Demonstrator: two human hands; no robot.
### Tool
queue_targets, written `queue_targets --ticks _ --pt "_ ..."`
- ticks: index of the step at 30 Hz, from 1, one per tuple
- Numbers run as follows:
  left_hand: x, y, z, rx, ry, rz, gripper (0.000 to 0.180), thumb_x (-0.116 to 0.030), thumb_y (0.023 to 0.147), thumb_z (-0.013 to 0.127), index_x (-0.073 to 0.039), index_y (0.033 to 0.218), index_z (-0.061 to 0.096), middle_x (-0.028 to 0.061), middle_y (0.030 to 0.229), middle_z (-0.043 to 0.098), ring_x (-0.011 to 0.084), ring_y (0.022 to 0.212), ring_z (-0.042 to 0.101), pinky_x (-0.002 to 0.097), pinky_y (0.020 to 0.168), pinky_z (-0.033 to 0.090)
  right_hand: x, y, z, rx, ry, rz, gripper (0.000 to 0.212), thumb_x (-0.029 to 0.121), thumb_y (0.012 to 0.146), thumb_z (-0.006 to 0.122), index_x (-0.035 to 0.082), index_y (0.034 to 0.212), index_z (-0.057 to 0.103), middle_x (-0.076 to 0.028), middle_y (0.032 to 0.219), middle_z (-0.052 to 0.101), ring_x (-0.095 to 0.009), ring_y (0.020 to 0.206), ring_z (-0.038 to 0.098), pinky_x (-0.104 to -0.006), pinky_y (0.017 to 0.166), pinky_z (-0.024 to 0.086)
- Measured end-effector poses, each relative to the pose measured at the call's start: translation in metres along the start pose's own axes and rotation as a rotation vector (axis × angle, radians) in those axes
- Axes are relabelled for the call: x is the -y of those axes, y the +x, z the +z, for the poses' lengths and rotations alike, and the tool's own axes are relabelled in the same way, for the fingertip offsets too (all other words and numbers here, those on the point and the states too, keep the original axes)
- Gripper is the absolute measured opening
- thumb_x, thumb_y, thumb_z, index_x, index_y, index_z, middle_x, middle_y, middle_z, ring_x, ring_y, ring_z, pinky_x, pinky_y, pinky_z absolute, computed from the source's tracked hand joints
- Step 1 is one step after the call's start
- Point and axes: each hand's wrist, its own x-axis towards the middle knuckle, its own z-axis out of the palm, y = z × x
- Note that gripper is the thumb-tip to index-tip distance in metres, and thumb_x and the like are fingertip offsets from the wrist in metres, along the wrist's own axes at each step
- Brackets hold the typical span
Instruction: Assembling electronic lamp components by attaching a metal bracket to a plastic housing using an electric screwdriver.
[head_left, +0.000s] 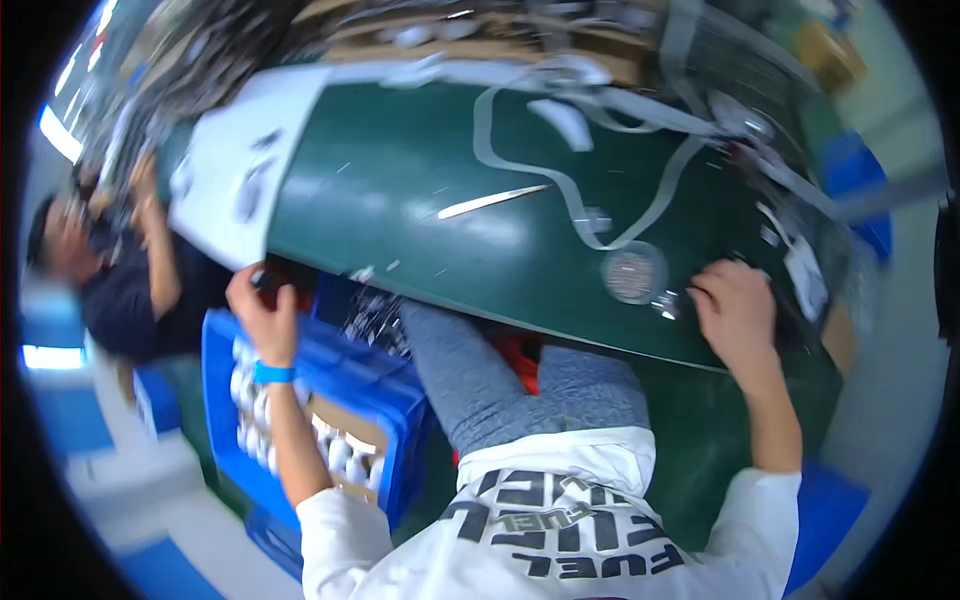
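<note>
My left hand [265,315], with a blue band at its wrist, is above the near-left edge of the green table mat [390,150]. Its thumb and fingers close around a small dark piece [261,279], too blurred to name. On the right of the mat rests my right hand [738,305], fingers curled; whatever they may grip is hidden. Just left of it sit a round clear dish [634,273] of small metal parts and a little shiny piece [665,304]. White tweezers [490,202] lie mid-mat, and a pale ribbon-like strip [565,190] loops across the far right.
A blue crate [395,400] holding white rounded parts stands left of my legs, with a dark bin of small metal bits [375,320] beside it. White sheeting [240,150] covers the table's left end, where another person [130,270] works. Cardboard boxes [480,40] line the back.
</note>
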Motion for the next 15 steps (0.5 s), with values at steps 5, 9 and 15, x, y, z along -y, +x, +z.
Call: queue_targets --ticks 5,9,15 --pt "0.004 -0.097 -0.027 0.037 0.092 -0.355 0.040 -0.008 0.071 0.065 -0.003 0.111 0.059 0.0159 0.114 0.056 0.0338 0.113 0.052 0.0421 0.100 0.040 -0.021 -0.012 -0.019 0.258 0.014 0.093 0.008 0.010 0.081 0.065 0.003 0.080 0.062 -0.015 0.078 0.057 -0.032 0.076 0.057 -0.0426 0.068 0.044" --pt "0.067 -0.217 -0.101 -0.116 0.055 -0.895 0.033 -0.008 0.076 0.068 -0.001 0.108 0.062 0.0093 0.096 0.065 0.0214 0.088 0.062 0.0319 0.078 0.051 -0.037 -0.002 -0.010 0.440 0.232 0.269 0.007 -0.002 0.077 0.065 -0.001 0.080 0.058 -0.010 0.069 0.056 -0.017 0.062 0.054 -0.0301 0.059 0.044" --pt "0.071 -0.253 -0.110 -0.065 -0.674 -1.679 0.033 -0.030 0.088 0.066 -0.005 0.108 0.063 0.0050 0.083 0.067 0.0132 0.066 0.064 0.0249 0.057 0.052 -0.039 -0.002 -0.002 0.450 0.159 0.253 0.008 -0.003 0.076 0.064 -0.002 0.076 0.056 -0.007 0.064 0.052 -0.013 0.059 0.049 -0.0267 0.057 0.042"
